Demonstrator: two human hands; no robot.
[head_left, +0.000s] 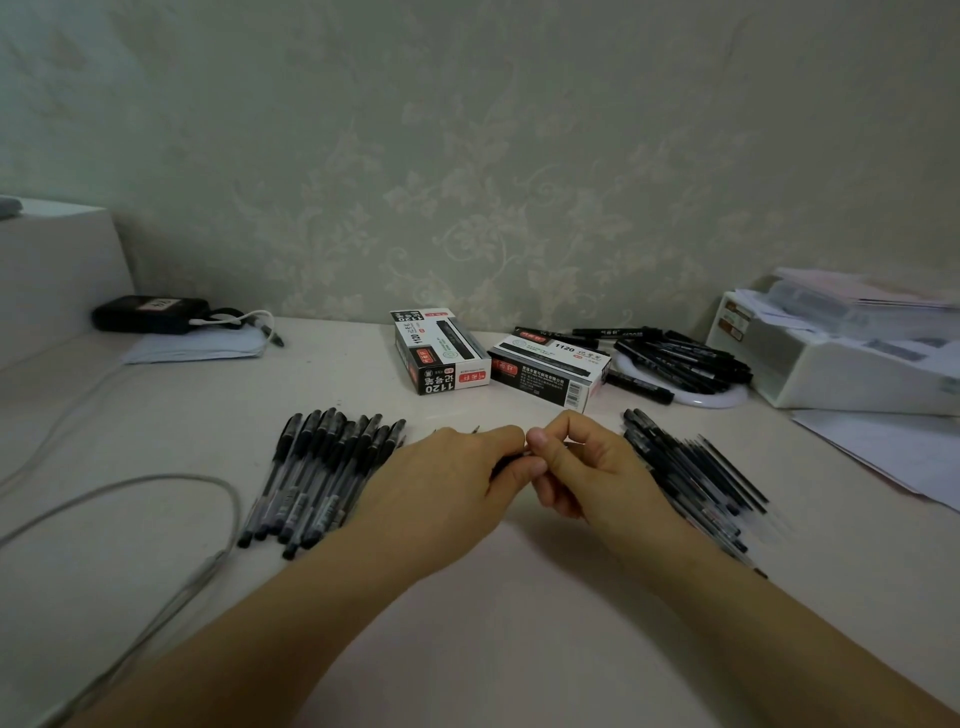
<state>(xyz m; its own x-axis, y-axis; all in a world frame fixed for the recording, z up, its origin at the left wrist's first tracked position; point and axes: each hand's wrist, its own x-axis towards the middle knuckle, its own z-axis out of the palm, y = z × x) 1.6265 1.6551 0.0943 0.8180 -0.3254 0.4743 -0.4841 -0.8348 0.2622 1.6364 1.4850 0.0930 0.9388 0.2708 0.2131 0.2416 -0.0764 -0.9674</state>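
Note:
My left hand (457, 478) and my right hand (587, 467) meet at the middle of the white table (467, 623). Both pinch one dark pen (511, 456), which is mostly hidden between the fingers. A row of several capped black gel pens (322, 478) lies to the left of my left hand. A heap of black pens and thin refills (696, 478) lies to the right of my right hand.
Two black pen boxes (441, 353) (550, 371) stand behind my hands. Several black markers (680, 358) lie on a white ring at back right, beside a white paper tray (841, 358). Loose sheets (893, 452) lie at right. Grey cables (156, 499) and a black device (150, 314) are at left.

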